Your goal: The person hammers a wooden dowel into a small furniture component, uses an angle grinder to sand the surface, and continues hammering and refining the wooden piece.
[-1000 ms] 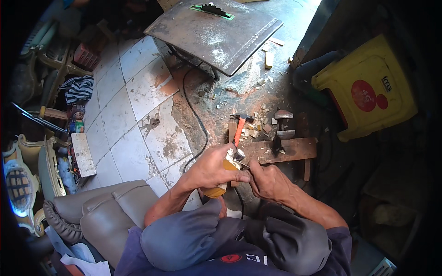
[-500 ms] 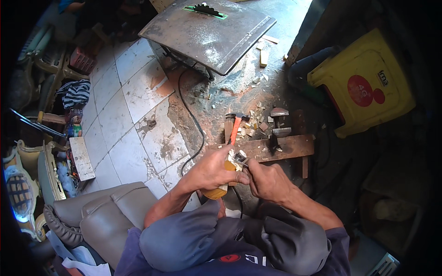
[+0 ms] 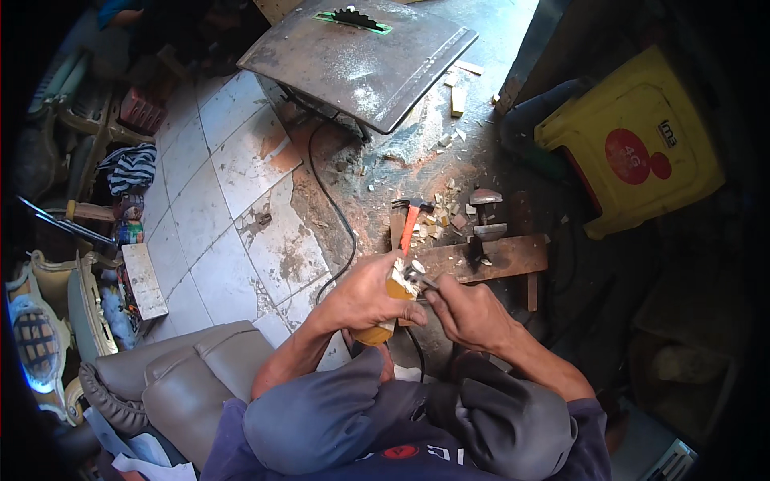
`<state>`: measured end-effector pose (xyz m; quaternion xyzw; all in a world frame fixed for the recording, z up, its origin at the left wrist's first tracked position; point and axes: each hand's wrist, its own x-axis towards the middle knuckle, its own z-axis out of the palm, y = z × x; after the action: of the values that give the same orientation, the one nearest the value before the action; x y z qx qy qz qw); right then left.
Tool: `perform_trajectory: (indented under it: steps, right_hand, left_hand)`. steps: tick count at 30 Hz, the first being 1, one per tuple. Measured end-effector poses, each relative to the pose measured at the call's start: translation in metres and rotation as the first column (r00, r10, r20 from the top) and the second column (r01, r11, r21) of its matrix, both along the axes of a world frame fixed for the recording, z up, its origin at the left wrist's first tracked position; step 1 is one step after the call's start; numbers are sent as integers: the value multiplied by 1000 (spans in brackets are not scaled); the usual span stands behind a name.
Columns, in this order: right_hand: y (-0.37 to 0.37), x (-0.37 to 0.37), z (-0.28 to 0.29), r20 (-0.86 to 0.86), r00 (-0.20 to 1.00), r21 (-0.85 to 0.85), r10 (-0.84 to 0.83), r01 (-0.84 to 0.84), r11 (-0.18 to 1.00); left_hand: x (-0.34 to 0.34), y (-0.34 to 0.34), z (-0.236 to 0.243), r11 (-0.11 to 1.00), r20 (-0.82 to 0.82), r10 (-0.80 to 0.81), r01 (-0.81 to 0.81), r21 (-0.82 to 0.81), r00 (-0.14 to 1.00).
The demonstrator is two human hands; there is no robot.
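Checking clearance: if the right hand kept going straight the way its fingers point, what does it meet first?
The right hand points up-left at the yellow-handled object gripped in the left hand. A small metal tool in its fingers already sits at that object, so it comes first. Depth is unclear.

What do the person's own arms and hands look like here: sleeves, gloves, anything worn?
Both forearms are bare, with no sleeves reaching them. The left hand and the right hand wear no gloves. No watch, ring or wristband is visible on either.
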<state>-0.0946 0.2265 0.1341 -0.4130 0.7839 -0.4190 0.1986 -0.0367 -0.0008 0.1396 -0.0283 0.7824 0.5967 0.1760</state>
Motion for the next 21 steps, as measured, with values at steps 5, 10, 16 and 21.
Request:
perform_trajectory:
  steps: [5,10,16,21]
  right_hand:
    - [-5,7,-10,158,987,42,20,-27,999]
    - [-6,-13,5,592,790,-112,161,-117,987]
    - [-1,-10,-12,-37,999,-58,26,-28,998]
    - [-5,-8,-14,-110,989,-21,96,-99,995]
  left_hand:
    - [-6,3,9,994,41,-12,16,-111,999]
    - [-2,8,-4,995,-116,25,-36,-94,993]
    - [1,-2,-1,895,351,27,-178,408,936]
    - [0,-8,-4,843,336,-132,-72,532,932]
